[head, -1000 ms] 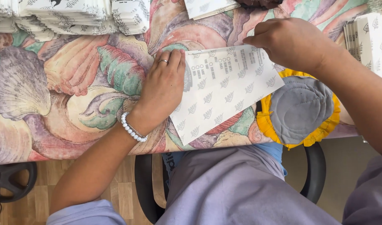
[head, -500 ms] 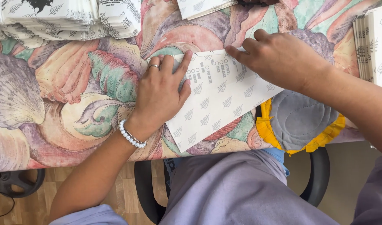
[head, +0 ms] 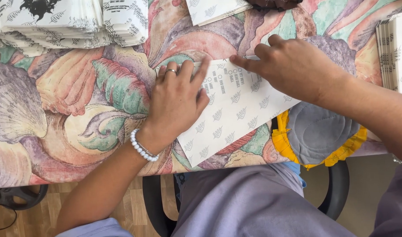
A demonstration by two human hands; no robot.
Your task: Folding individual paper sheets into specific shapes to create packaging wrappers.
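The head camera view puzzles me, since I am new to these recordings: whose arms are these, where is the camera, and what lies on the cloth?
There is no machine here. The camera sits on a person's head and looks down, so the two arms are that person's own. They sit at a table under a tablecloth printed with big shells. Both hands press flat on a white patterned paper sheet lying slantwise at the table's near edge: the left hand, with a ring and a bead bracelet, on its left part, the right hand on its upper edge. Neither hand lifts it. Stacks of similar paper lie at the far left, another stack at the right. A grey and yellow round pad sits beside the sheet.
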